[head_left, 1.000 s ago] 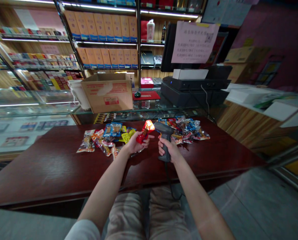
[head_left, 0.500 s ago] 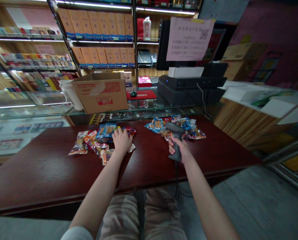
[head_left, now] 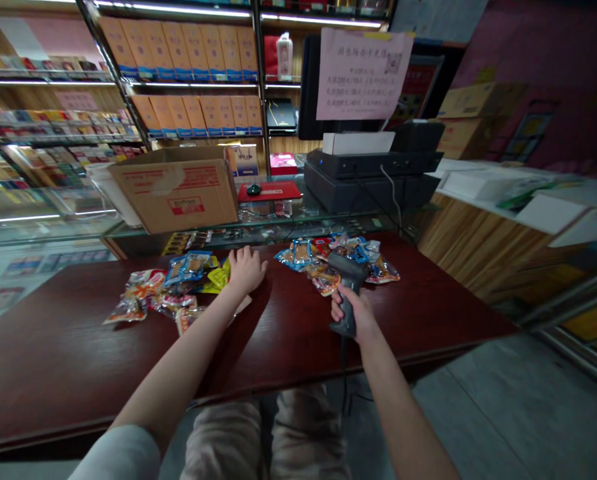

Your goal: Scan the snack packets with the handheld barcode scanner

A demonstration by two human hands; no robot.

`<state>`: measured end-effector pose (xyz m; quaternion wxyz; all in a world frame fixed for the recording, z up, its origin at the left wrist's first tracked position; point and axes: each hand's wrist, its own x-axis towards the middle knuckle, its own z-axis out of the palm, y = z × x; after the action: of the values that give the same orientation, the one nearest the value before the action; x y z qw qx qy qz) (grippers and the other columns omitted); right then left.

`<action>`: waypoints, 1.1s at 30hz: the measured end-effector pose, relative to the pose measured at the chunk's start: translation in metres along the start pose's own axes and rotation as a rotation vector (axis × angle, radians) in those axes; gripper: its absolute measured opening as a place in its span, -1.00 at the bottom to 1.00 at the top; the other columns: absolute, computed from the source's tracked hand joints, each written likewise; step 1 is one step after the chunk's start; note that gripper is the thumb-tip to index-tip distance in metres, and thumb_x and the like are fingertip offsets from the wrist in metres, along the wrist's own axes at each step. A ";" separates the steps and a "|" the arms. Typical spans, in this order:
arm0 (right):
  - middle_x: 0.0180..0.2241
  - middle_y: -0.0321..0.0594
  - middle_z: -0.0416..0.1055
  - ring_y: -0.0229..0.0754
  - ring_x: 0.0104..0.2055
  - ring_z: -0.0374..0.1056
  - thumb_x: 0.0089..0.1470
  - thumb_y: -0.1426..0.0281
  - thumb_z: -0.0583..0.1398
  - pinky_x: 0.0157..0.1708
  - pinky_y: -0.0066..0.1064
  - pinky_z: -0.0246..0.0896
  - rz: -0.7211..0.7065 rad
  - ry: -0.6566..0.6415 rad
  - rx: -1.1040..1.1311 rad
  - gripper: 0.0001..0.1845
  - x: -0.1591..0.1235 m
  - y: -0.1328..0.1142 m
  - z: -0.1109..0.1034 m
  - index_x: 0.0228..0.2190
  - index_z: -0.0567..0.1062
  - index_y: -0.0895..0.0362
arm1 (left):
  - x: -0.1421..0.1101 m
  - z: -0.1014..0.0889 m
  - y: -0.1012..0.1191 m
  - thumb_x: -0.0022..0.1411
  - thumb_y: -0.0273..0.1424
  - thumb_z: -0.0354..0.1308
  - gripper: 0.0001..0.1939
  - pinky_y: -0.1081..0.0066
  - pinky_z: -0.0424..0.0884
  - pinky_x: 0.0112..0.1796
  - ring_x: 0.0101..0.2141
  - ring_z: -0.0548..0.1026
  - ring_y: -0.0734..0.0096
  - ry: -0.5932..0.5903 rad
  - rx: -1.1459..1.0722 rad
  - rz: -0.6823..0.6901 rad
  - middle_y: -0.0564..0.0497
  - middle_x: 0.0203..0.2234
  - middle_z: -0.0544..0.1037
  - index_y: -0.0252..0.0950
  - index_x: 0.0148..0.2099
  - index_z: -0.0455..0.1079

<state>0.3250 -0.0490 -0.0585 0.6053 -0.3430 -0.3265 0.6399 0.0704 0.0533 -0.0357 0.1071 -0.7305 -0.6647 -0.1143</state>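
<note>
Right grip [head_left: 352, 317] around barcode scanner [head_left: 345, 275], cardboard box [head_left: 173, 193] beyond

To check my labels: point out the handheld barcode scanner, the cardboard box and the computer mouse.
Handheld barcode scanner [head_left: 347, 268], head view, on its dark head.
Cardboard box [head_left: 174, 195], head view, on its front face.
Computer mouse [head_left: 253, 190], head view, on its top.

A shop with stocked shelves [head_left: 193, 110], barcode scanner [head_left: 348, 287]
</note>
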 end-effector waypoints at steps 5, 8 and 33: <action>-0.60 -0.50 0.25 -0.46 -0.75 0.08 -0.17 0.15 0.47 -0.77 -0.54 0.04 -0.006 -0.006 0.002 -0.46 0.000 0.002 0.000 -0.48 0.22 0.06 | 0.038 0.014 0.059 0.40 -0.08 -0.04 -0.44 0.00 0.30 0.08 0.12 0.41 -0.19 -0.113 -0.227 -0.013 -0.45 0.10 0.46 -0.44 0.14 0.40; -0.60 -0.50 0.24 -0.46 -0.75 0.08 -0.17 0.12 0.46 -0.77 -0.54 0.04 0.000 -0.006 -0.015 -0.43 0.002 0.005 -0.002 -0.48 0.20 0.06 | 0.053 0.027 0.079 0.33 0.01 0.04 -0.40 -0.08 0.24 0.11 0.15 0.37 -0.29 -0.181 -0.284 -0.033 -0.47 0.11 0.45 -0.42 0.09 0.43; -0.68 -0.54 0.25 -0.43 -0.78 0.06 -0.19 0.18 0.45 -0.78 -0.54 -0.01 0.230 -0.202 -0.156 -0.50 -0.001 0.029 0.063 -0.27 0.42 0.12 | -0.029 -0.007 -0.051 0.12 -0.28 0.29 -0.45 0.25 0.49 -0.07 -0.09 0.61 0.27 0.014 -1.888 -0.283 -0.03 0.00 0.52 -0.13 0.14 0.23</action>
<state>0.2561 -0.0520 -0.0480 0.4636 -0.3579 -0.3930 0.7089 0.0164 0.0283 -0.0376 -0.5375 -0.4275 -0.3799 -0.6197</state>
